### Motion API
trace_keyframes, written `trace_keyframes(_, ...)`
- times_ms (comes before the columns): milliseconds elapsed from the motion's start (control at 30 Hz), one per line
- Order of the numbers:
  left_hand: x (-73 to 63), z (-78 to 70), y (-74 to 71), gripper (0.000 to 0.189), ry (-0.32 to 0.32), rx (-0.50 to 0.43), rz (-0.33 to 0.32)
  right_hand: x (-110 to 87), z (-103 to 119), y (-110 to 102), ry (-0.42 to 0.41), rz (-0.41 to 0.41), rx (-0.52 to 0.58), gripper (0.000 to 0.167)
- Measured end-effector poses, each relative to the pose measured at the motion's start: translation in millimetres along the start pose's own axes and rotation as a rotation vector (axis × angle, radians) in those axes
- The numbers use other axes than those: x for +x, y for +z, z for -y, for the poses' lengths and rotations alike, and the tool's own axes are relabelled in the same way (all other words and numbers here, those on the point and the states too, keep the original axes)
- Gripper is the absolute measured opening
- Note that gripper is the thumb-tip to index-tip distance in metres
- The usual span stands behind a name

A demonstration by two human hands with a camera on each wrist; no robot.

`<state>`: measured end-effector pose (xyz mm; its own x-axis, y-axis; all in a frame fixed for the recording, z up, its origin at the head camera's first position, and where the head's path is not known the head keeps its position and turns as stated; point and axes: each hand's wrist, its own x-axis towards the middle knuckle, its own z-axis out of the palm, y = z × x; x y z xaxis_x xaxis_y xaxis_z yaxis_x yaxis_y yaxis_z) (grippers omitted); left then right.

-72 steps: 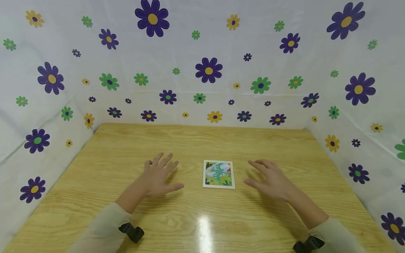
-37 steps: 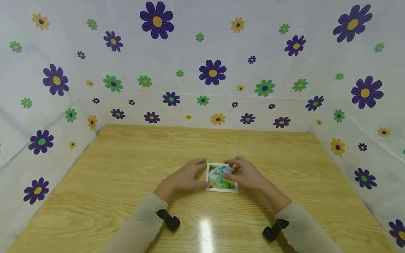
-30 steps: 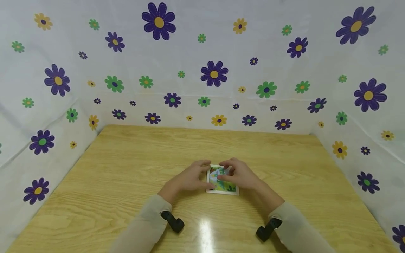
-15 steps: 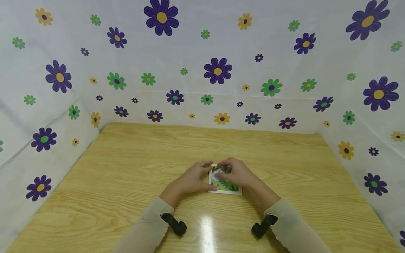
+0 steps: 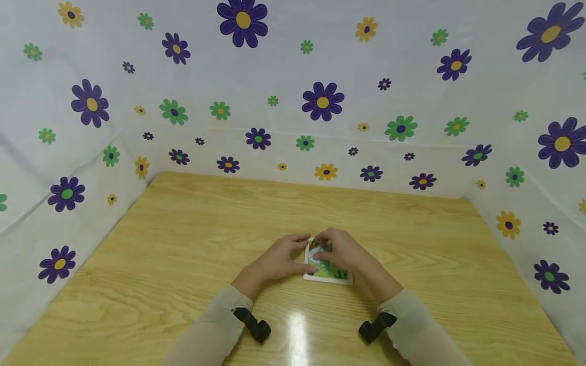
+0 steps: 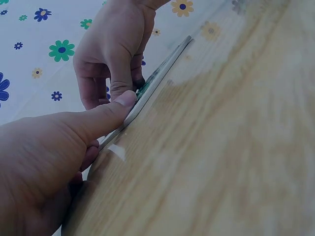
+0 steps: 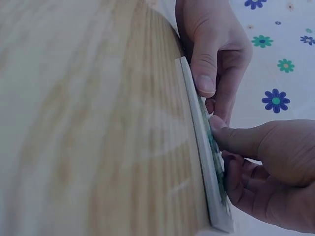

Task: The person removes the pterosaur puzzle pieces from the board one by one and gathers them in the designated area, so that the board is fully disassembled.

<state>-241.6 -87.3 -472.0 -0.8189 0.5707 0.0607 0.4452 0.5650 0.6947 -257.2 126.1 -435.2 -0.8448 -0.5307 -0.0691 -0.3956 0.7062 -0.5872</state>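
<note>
A small square picture board (image 5: 327, 272) with a white frame and a green dinosaur scene lies flat on the wooden table in the head view. My left hand (image 5: 276, 258) grips its left side, thumb on the near-left corner and fingers at the far-left corner. In the left wrist view that thumb (image 6: 106, 115) presses on the white rim. My right hand (image 5: 347, 250) bends over the picture from the right, thumb and curled fingertips on its face. The right wrist view shows those fingertips (image 7: 231, 167) at the picture's surface; I cannot tell whether they pinch a part of it.
The wooden table (image 5: 220, 213) spreads around the board. White cloth (image 5: 279, 61) printed with purple, green and yellow flowers stands behind and at both sides. A black wrist camera (image 5: 253, 325) sits on the left sleeve, another black camera (image 5: 376, 328) on the right sleeve.
Both hands, spread apart at first, have come inward to the board. The left has taken hold of its left side; the right has moved over the picture, fingers curling. Lately they barely move.
</note>
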Motion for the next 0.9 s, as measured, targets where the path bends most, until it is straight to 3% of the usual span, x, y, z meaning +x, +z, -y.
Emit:
trace_keyframes(300,1.0,-0.9,0.4,0.081,0.008,0.028,-0.001,4.6,-2.1,-2.2,0.035,0.049,0.022,0.037)
trace_keyframes(433,0.8,-1.4,-0.3,0.081,-0.007,0.028,-0.002,4.7,-2.0,-1.5,0.053,0.033,0.069,0.038)
trace_keyframes(567,1.3,-3.1,-0.5,0.082,-0.010,0.028,0.007,1.9,-1.7,1.1,0.093,-0.028,0.139,0.033)
trace_keyframes(733,2.8,-3.5,1.2,0.083,-0.003,0.015,0.002,-5.4,-5.0,5.8,0.152,-0.190,0.186,0.017)
trace_keyframes(900,2.7,-2.7,0.8,0.084,-0.034,0.013,-0.028,-14.7,-14.1,5.7,0.214,-0.228,0.407,0.022)
